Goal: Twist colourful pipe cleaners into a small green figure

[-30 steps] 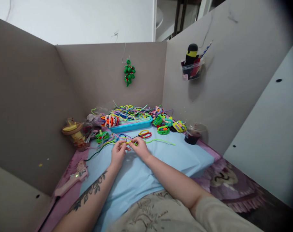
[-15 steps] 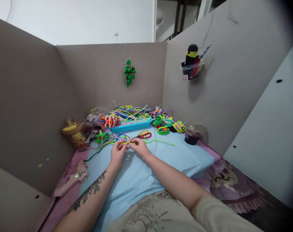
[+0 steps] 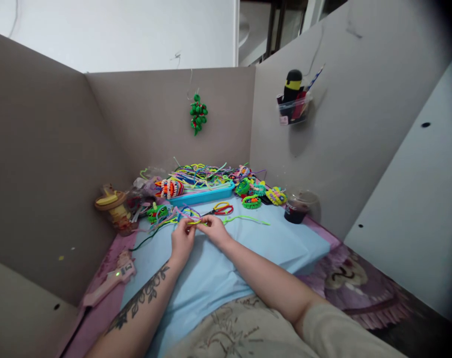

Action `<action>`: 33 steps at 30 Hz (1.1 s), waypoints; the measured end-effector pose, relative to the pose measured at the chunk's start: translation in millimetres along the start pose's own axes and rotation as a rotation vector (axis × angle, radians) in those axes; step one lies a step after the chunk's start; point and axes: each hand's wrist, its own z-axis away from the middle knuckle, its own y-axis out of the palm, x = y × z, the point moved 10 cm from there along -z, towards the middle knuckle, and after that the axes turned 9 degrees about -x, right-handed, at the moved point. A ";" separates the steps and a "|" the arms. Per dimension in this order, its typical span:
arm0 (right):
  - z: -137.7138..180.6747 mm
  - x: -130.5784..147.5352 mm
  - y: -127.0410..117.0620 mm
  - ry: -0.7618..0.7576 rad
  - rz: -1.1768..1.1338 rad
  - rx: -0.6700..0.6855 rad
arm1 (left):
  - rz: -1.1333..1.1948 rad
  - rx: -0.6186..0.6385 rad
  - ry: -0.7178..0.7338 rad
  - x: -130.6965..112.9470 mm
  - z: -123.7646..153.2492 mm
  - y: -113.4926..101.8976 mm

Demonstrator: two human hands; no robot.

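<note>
Pinching yellow strand (image 3: 194, 223) in left hand (image 3: 182, 239) and right hand (image 3: 214, 230), close together over blue-covered table (image 3: 270, 251), near scissors (image 3: 215, 212). Seemingly bending or joining strand; calling next, probably, for steady grip on both sides.

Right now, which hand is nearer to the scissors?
Right. The right hand is just on the near side of the scissors; the left hand is farther off, nearer the wearer and to the left.

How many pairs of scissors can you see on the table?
1. The scissors with red and yellow handles lie on the blue cloth, just beyond the right hand. Others may be hidden under the pile of strands.
</note>
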 end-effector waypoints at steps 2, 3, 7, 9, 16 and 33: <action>-0.6 -1.4 0.1 0.000 -0.010 -0.004 | -0.045 -0.003 0.033 -3.1 -0.2 -0.7; -0.9 -2.2 0.3 -0.002 -0.016 -0.003 | -0.047 -0.004 0.035 -3.1 -0.7 -0.9; -2.6 -5.0 0.7 -0.001 -0.037 0.000 | 0.016 -0.015 -0.013 3.4 -4.2 -1.5; -3.2 -5.3 0.1 0.008 -0.044 0.002 | 0.042 -0.012 -0.033 6.4 -5.6 -1.2; -2.4 -4.5 3.2 0.053 -0.084 0.050 | 0.052 -0.006 -0.032 5.6 -6.3 -1.9; -9.1 7.2 -33.9 -0.161 0.278 -0.259 | 0.096 0.031 -0.034 2.9 2.4 6.1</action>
